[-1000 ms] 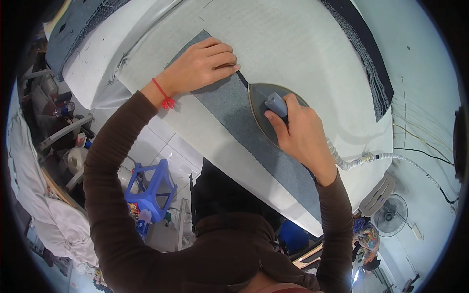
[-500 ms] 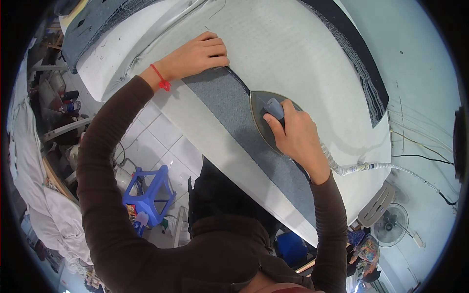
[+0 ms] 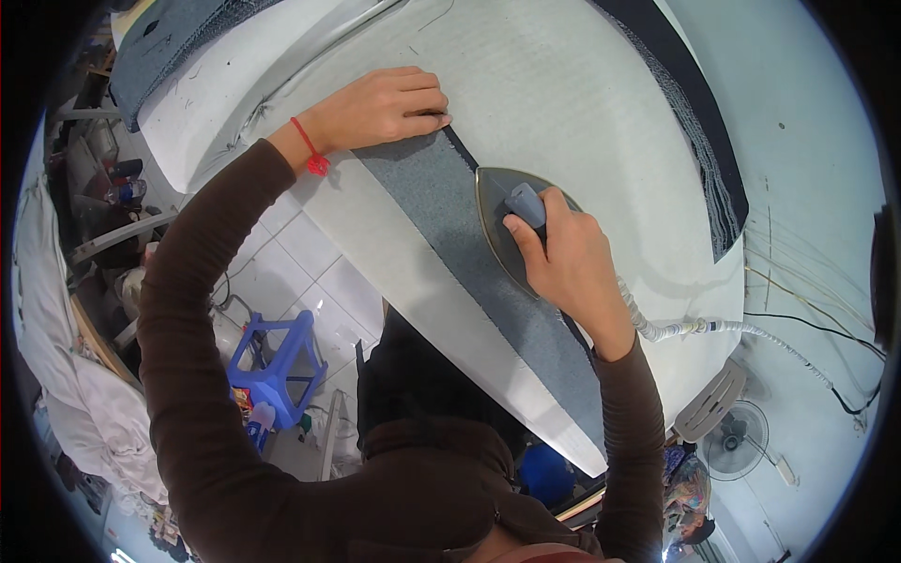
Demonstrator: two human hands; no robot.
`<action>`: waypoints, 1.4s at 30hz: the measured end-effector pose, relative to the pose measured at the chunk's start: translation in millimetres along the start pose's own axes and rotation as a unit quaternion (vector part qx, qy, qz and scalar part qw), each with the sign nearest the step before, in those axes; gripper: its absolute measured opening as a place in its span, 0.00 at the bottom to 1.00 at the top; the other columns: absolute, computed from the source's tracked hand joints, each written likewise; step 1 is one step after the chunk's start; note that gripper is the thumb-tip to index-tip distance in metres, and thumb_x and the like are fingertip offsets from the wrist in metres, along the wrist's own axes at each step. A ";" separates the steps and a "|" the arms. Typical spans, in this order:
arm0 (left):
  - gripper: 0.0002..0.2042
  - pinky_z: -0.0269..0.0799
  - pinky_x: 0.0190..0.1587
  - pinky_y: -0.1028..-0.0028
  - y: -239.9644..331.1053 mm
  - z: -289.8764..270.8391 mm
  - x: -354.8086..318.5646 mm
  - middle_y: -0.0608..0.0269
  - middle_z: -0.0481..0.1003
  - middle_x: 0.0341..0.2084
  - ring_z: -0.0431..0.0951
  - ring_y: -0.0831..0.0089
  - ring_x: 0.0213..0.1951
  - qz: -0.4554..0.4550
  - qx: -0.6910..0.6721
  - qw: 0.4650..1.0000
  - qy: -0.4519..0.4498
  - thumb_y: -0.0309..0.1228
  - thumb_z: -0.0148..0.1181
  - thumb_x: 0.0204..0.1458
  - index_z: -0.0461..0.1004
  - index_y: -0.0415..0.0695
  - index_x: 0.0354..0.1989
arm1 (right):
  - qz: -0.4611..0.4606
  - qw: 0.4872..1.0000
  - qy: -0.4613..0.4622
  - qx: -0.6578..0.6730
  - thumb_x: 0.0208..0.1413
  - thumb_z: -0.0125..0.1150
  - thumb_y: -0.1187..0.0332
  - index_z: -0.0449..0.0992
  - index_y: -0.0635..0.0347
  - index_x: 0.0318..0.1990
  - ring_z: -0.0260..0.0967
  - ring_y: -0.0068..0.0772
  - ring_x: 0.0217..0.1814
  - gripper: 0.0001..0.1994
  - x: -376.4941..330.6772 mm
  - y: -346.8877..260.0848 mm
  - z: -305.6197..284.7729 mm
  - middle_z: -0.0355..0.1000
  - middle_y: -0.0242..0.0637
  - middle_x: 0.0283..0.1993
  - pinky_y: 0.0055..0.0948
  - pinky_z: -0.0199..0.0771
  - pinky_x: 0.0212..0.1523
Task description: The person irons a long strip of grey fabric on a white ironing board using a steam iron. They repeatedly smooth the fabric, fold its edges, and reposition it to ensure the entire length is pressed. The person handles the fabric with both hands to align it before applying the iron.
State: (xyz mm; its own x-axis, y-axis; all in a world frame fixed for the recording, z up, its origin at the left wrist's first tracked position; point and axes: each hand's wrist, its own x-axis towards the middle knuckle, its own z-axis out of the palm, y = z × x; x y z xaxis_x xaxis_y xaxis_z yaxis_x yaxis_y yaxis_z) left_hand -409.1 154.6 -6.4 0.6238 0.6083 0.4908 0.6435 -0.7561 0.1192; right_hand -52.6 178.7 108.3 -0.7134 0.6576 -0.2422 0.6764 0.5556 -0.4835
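A long strip of blue-grey denim-like fabric [image 3: 427, 211] lies slantwise along the near edge of a pale padded ironing table [image 3: 554, 103]. A dark band runs along its far edge. My left hand [image 3: 394, 105], a red string at its wrist, has its fingers closed on the strip's upper end at that dark edge. My right hand [image 3: 577, 263] grips the handle of a steam iron [image 3: 502, 225]. The iron rests on the strip's far edge, its tip toward my left hand. Its soleplate and the fabric beneath are hidden.
Dark-edged stacked fabric pieces [image 3: 709, 159] lie at the table's right, more grey pieces [image 3: 174, 56] at the far left. The iron's wrapped hose [image 3: 690, 327] trails right toward the wall. A blue plastic stool [image 3: 282, 366] and a fan [image 3: 735, 439] stand below; another person [image 3: 688, 488] is at lower right.
My left hand has shifted slightly right along the fabric's dark edge, closer to the iron's tip. The iron has barely moved, and the whole view has shifted a little.
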 end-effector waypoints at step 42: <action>0.11 0.88 0.53 0.62 -32.8 -20.7 -23.7 0.57 0.80 0.50 0.84 0.58 0.53 0.013 0.038 0.999 -0.031 0.26 0.70 0.58 0.82 0.37 0.47 | -0.002 1.000 -0.007 -0.002 0.77 0.71 0.55 0.75 0.69 0.45 0.82 0.71 0.30 0.22 45.1 -19.4 2.5 0.79 0.60 0.27 0.59 0.81 0.32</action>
State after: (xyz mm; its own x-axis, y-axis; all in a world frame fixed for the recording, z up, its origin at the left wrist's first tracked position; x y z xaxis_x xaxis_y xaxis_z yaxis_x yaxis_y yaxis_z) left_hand -454.2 160.0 -4.1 0.6652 0.6041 0.4387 0.6573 -0.7526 0.0398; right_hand -98.4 196.3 104.6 -0.7190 0.6479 -0.2516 0.6736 0.5603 -0.4820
